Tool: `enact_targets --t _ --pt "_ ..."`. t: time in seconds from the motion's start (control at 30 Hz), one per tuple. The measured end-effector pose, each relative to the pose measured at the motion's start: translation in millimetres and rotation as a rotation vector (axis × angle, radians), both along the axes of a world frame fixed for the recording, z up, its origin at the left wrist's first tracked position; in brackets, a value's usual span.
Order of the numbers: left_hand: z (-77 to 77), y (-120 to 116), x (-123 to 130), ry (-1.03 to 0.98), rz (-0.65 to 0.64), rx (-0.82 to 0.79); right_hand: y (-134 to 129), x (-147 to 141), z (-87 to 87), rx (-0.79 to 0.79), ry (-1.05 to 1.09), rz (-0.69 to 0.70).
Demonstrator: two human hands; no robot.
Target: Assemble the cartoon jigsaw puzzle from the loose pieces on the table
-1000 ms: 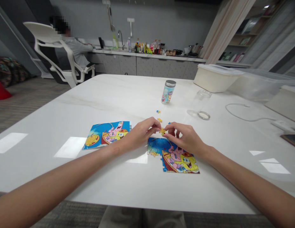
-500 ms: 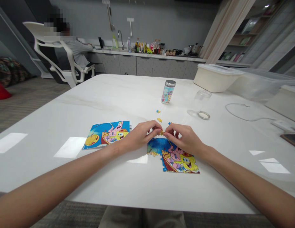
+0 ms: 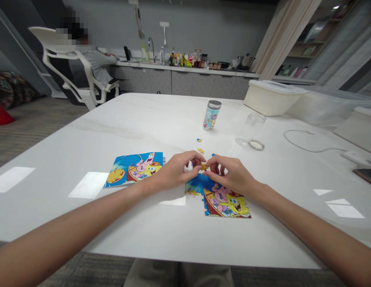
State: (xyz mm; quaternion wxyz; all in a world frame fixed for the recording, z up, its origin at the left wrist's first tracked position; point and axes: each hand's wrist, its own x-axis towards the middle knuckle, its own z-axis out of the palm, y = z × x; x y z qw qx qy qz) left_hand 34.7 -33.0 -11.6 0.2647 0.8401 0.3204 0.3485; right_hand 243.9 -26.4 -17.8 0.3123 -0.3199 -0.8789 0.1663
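A small yellow puzzle piece (image 3: 204, 166) is pinched between my left hand (image 3: 185, 169) and my right hand (image 3: 228, 171), above the top edge of a partly joined puzzle (image 3: 224, 199). The puzzle shows cartoon figures in a boat on blue; its lower left part is open. Beyond my hands lie a loose yellow piece (image 3: 201, 150), a blue and yellow piece (image 3: 199, 140) and a blue piece (image 3: 214, 154). Left of my left hand is a picture card (image 3: 134, 169) with the same scene, partly behind my wrist.
A printed jar with a metal lid (image 3: 212, 115) stands past the pieces. Right of it are a clear jar (image 3: 253, 124), a round lid (image 3: 256, 145), a cable (image 3: 301, 148) and storage boxes (image 3: 270, 97). A person (image 3: 97, 63) sits at the back left.
The fingers of both hands have shifted slightly around the yellow piece, and more of it shows now. The other things have stayed where they were.
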Motion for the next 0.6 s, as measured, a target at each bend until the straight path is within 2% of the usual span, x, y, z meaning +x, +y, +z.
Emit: enact_targets --t 0.6 --pt "1.2 0.0 1.3 -0.029 0.006 -0.010 2.7 0.9 -2.8 0.023 0.008 -0.010"
